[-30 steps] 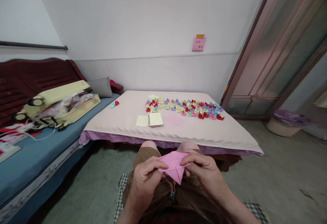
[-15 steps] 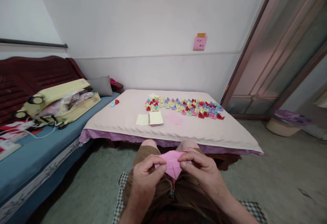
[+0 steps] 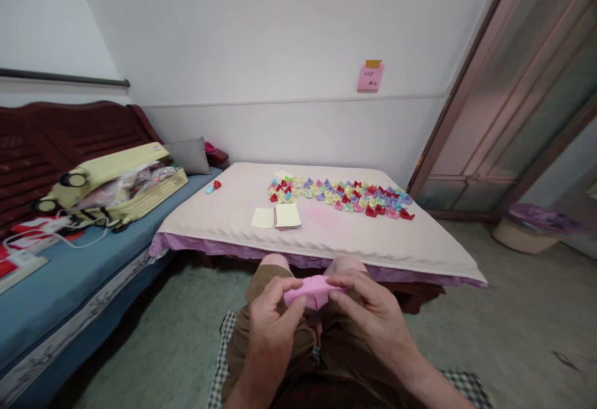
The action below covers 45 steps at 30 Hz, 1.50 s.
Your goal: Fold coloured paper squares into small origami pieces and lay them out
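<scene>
Between my two hands, above my lap, is a folded piece of pink paper (image 3: 313, 291). My left hand (image 3: 275, 316) pinches its left end between thumb and fingers. At the opposite end, my right hand (image 3: 368, 309) grips the paper the same way. Its upper edge runs nearly level, and a small fold shows at the lower middle. Ahead on the covered table (image 3: 233, 210) lie a stack of pale yellow square paper (image 3: 287, 215), a loose yellow sheet (image 3: 263, 217) and a flat pink sheet (image 3: 320, 215).
Many small folded paper pieces (image 3: 345, 195) in several colours spread over the table's back right. A red folded piece (image 3: 217, 184) sits at the far left. An open yellow suitcase (image 3: 125, 185) rests on the blue bench (image 3: 140, 235). A bin (image 3: 527, 232) stands at right.
The lower pointed part of the pink paper no longer hangs down; the paper now looks like a narrower band. Both hands keep their pinch on its ends. The view has shifted slightly.
</scene>
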Motion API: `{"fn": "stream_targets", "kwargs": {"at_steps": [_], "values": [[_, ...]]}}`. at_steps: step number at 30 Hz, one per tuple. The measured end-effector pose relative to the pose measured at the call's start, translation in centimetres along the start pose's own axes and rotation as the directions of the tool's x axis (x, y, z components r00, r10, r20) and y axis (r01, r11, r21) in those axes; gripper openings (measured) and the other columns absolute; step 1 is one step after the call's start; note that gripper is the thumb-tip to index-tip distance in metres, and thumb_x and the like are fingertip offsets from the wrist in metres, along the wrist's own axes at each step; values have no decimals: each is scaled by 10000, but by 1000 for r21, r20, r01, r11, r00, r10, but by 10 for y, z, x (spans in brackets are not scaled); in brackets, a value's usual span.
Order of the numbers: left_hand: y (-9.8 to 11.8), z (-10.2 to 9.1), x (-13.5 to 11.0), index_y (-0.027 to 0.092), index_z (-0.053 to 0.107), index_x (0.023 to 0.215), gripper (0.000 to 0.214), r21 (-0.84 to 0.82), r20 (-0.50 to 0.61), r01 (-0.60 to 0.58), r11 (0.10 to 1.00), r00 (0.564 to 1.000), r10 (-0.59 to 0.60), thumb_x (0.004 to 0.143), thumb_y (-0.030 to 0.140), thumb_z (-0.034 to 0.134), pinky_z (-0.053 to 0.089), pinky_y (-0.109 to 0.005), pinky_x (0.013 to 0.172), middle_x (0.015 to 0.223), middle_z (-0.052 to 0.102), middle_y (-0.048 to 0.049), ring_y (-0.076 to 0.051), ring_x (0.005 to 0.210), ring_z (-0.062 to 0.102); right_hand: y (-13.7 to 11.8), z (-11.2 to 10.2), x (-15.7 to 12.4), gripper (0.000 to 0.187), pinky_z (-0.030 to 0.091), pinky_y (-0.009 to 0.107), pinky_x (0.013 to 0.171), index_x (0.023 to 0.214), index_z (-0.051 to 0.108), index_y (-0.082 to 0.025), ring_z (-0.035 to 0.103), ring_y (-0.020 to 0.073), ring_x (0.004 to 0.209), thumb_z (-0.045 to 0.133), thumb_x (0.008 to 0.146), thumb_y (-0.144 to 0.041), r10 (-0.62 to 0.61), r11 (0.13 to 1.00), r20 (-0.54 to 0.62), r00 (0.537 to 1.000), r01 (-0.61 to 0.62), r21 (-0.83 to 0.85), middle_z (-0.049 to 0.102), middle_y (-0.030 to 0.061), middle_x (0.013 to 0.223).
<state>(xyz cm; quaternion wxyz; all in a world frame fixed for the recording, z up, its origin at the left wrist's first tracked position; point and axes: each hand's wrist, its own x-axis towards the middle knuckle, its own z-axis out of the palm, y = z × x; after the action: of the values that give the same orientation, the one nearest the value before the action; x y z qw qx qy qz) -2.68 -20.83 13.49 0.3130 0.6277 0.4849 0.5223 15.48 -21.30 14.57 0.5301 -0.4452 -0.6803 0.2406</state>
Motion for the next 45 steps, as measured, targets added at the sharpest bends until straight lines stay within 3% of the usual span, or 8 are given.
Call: {"fn": "stream_targets", "kwargs": {"at_steps": [9,17,22,25,29,36,41,45], "values": [[-2,1,1,204,691,849,120,52,74,-122,991,990,118,820,140,593,442,-233,705,790,646,7,-146,766,603,1,-3,3,145,460,295,716,882,676,-201,609,193,789,539,886,-155,-74,990,104,992,85,-111,650,49,814],[-1,0,5,188,678,685,104,80,-4,-158,984,987,159,773,148,639,438,-253,720,843,590,-31,-168,822,585,2,-6,5,147,410,336,871,714,629,-202,551,238,1055,580,852,-197,32,999,105,994,-27,-45,612,81,1073],[-1,-3,6,172,585,590,156,-188,83,-51,981,994,68,720,106,642,454,-311,821,983,626,-64,-212,931,606,1,-8,7,162,423,325,794,654,579,-194,583,222,914,656,793,-224,164,965,170,972,-193,175,657,60,942],[-2,1,3,166,533,583,168,-432,162,87,898,987,-17,702,108,638,483,-327,780,1001,631,-70,-214,870,641,0,-5,5,183,423,302,713,623,551,-189,574,197,801,672,760,-192,218,915,183,959,-266,302,664,44,847],[0,10,-1,164,515,594,163,-554,112,170,815,985,-130,667,101,645,478,-273,676,917,656,-57,-174,761,637,0,1,3,200,415,287,657,615,537,-188,549,178,720,684,752,-185,241,872,160,957,-286,397,644,26,748],[1,12,2,167,668,914,310,-444,74,206,872,978,-193,610,141,718,449,-221,542,772,676,-8,-126,587,584,-8,2,5,200,439,271,621,629,557,-190,566,170,714,692,770,-236,215,875,144,966,-255,412,607,12,730],[-1,5,5,181,724,801,195,-235,36,41,971,999,-34,612,137,737,499,-311,793,928,723,-56,-225,887,650,-19,1,10,164,453,258,531,701,622,-188,598,183,666,713,745,-318,262,884,203,944,-319,341,634,31,730],[6,1,5,179,718,787,144,-161,62,-24,987,998,34,650,134,722,503,-326,798,974,714,-79,-227,890,657,-21,1,12,182,446,260,520,729,675,-181,595,188,643,696,752,-360,264,893,296,918,-349,285,642,31,679]]}}
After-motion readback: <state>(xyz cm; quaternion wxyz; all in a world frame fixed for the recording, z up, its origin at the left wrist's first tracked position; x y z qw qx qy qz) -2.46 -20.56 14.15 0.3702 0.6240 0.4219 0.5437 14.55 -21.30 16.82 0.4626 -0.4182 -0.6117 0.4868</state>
